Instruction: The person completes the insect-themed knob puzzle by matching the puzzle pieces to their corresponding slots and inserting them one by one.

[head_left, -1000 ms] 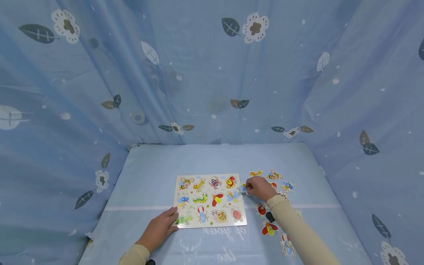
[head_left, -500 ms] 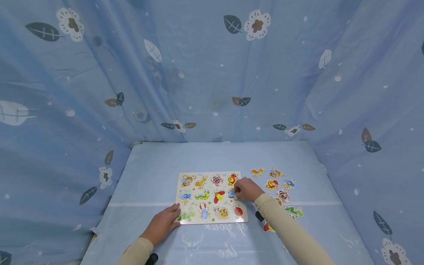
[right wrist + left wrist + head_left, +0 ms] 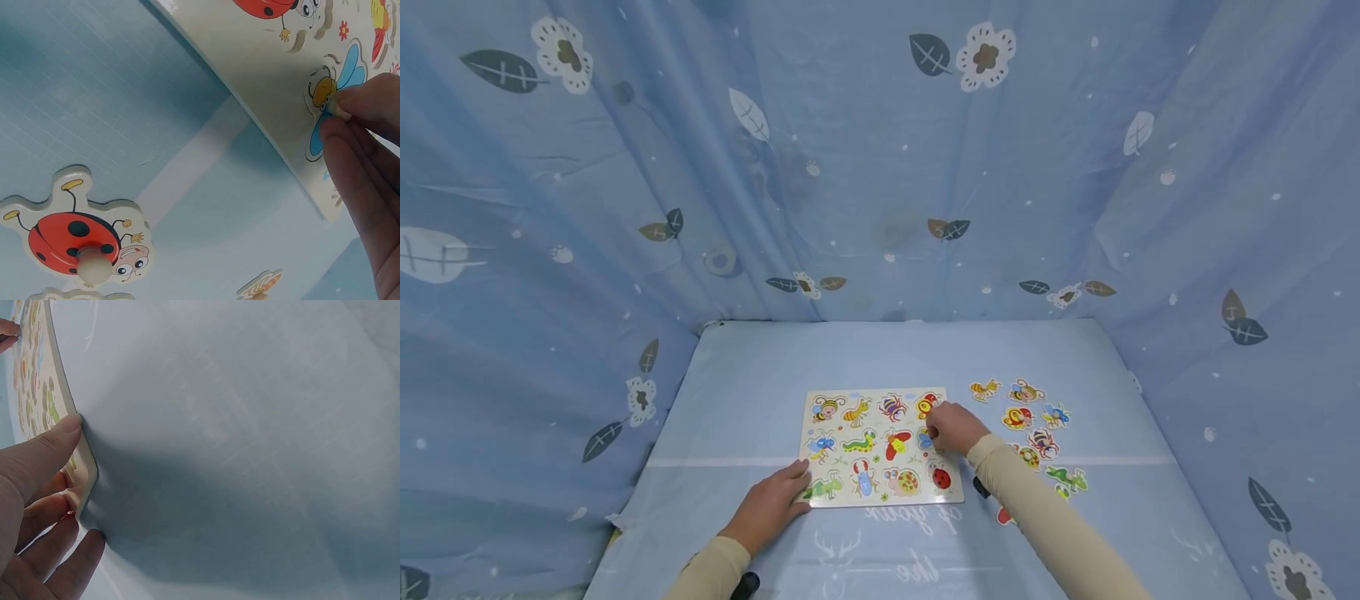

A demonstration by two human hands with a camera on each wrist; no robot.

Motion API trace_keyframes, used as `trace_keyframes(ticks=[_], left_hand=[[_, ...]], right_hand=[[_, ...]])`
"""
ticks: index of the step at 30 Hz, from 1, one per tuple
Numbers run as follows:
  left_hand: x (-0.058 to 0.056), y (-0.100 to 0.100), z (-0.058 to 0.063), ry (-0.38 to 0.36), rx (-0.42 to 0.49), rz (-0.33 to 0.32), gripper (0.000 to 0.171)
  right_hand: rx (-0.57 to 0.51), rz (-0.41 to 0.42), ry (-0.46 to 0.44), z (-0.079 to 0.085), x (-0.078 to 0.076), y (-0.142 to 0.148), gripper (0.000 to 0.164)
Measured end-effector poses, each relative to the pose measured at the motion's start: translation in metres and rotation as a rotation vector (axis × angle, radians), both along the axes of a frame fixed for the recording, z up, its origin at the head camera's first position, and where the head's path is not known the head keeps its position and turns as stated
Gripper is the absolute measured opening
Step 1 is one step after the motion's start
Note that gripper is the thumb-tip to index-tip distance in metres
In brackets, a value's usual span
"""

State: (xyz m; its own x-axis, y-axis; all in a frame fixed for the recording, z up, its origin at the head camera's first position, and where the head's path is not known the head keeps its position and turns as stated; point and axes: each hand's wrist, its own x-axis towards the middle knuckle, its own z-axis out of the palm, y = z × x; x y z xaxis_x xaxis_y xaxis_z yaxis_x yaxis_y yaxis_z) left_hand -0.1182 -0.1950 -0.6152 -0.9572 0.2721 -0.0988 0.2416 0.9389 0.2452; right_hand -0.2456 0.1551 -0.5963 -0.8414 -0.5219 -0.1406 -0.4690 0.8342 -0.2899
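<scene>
A white puzzle board [image 3: 880, 493] printed with insects lies flat on the table. My left hand [image 3: 769, 506] holds its near left corner between thumb and fingers; the left wrist view shows the thumb [image 3: 59, 434] on the board's edge. Above the board's right side, my right hand [image 3: 958, 428] pinches the small knob of a blue-winged bee puzzle piece [image 3: 324, 92]. That piece lies over the matching picture; whether it is fully seated I cannot tell. A ladybug piece [image 3: 75, 240] with a round wooden knob lies on the table beside the board.
Several loose insect pieces lie right of the board, among them a spider [image 3: 1043, 443], a green grasshopper [image 3: 1067, 478] and a striped bee [image 3: 1025, 392]. The right forearm covers part of them. Blue patterned curtains [image 3: 880, 167] enclose the table [image 3: 760, 358].
My right hand has carried the blue-winged bee piece leftward from beside the board onto its right side. The left hand stays at the corner.
</scene>
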Motion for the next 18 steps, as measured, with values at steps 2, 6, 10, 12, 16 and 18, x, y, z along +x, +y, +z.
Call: trace_keyframes(ticks=[2, 6, 10, 12, 16, 18], left_hand=[[-0.0003, -0.0003, 0.0002, -0.002, 0.002, 0.002, 0.057], [-0.0007, -0.0002, 0.0007, 0.009, -0.002, -0.001, 0.057], [-0.0016, 0.0, 0.0013, 0.008, -0.003, -0.003, 0.058], [-0.0024, 0.0001, 0.0006, 0.002, -0.005, -0.005, 0.058], [-0.0025, -0.0004, -0.0008, -0.012, -0.006, -0.003, 0.059], [-0.002, -0.0001, -0.0004, -0.022, 0.003, -0.004, 0.059]], right_hand=[[0.005, 0.009, 0.014, 0.0001, -0.0001, -0.0001, 0.029], [-0.032, 0.017, 0.007, 0.0043, 0.0016, -0.0004, 0.029], [-0.042, 0.01, -0.005, 0.0077, 0.0025, -0.0007, 0.031], [-0.034, 0.008, -0.011, 0.0073, 0.0019, -0.0006, 0.032], [-0.023, 0.008, -0.044, 0.0056, 0.0002, -0.0003, 0.029], [-0.025, 0.008, -0.068, 0.0065, -0.0005, 0.0007, 0.024]])
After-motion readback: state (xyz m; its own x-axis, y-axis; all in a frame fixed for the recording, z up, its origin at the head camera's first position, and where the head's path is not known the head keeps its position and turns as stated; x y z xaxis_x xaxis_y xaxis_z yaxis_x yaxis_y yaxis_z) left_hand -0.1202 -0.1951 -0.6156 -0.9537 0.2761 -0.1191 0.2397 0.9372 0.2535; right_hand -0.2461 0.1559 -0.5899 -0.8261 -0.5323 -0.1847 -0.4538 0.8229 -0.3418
